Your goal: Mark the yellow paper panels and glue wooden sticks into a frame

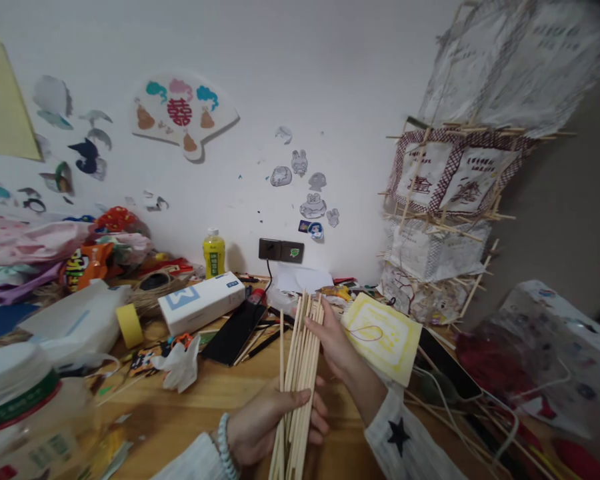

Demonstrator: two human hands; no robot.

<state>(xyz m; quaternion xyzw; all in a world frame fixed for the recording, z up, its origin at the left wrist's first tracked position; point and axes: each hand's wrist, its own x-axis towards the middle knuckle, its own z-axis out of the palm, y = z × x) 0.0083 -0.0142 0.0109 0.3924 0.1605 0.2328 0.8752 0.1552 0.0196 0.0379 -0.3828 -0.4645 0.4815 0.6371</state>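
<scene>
A loose bundle of thin pale wooden sticks (pixel 300 360) stands slanted over the wooden table, held between both hands. My left hand (pixel 267 420) is closed round its lower part, the thumb lying across the front. Higher up, my right hand (pixel 330 337) grips the bundle from the right side with its thumb against the sticks. One stick at the left edge stands a little apart from the others. The lower ends run out of view at the bottom. A yellow-and-white patterned sheet (pixel 380 337) with a thin red string on it lies right of my right hand.
Behind the hands lie a black phone (pixel 234 330) and a white box (pixel 203 301). Yellow tape (pixel 129 327), a crumpled tissue (pixel 179 363) and a large jar (pixel 25 413) are on the left. A tall paper-and-stick tower (pixel 450 173) rises on the right, near cables and another dark phone (pixel 450 363).
</scene>
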